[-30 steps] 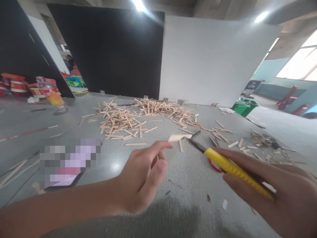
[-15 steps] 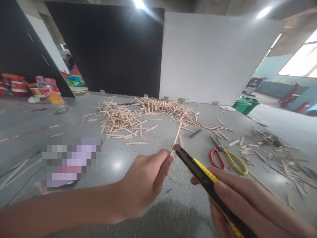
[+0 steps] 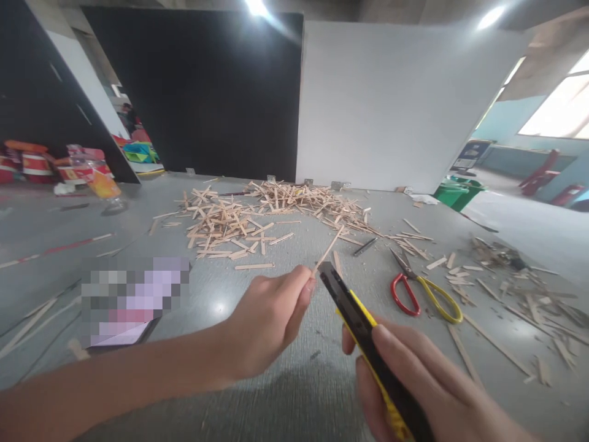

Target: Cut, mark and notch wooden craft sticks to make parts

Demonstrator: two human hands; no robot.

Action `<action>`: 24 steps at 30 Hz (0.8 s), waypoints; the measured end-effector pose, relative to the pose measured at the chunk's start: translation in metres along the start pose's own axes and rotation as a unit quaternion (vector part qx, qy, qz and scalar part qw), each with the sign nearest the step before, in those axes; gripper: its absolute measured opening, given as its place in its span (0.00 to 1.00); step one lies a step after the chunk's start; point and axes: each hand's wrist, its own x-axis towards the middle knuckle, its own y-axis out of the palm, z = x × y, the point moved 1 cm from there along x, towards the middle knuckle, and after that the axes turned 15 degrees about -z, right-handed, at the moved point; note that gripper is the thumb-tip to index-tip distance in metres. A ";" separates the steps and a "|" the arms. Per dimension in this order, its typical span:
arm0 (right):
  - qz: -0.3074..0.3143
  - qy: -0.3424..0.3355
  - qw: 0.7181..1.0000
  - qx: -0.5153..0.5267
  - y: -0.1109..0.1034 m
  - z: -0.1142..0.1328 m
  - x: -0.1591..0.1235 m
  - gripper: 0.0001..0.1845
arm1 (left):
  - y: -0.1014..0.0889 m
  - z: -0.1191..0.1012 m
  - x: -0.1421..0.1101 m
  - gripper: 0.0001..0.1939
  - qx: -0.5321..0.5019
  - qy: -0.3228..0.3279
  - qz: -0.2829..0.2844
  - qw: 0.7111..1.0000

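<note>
Between thumb and fingers, my left hand (image 3: 271, 319) pinches a thin wooden stick (image 3: 328, 249) that points up and away. My right hand (image 3: 414, 368) is wrapped round a black and yellow utility knife (image 3: 356, 313). The knife's tip is beside the stick, just past my left fingertips; whether blade and wood touch, I cannot tell. Beyond my hands lies a heap of wooden sticks (image 3: 221, 224). Scissors (image 3: 416, 282) with one red and one yellow handle lie half open to the right of the knife.
Loose sticks and scraps (image 3: 543, 313) are scattered on the grey table at right. A blurred-out purple item (image 3: 138, 301) lies at left, and a plastic bottle (image 3: 103, 184) stands behind it. Black (image 3: 197, 92) and white panels (image 3: 381, 104) close off the back.
The knife has swung left and stands more upright, its tip nearer my left fingertips. The stick leans further to the right. My left hand has shifted slightly left.
</note>
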 end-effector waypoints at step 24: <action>0.094 0.082 0.982 -0.142 -0.070 0.023 0.017 0.28 | -0.012 0.004 0.032 0.07 -0.478 -0.351 0.262 0.761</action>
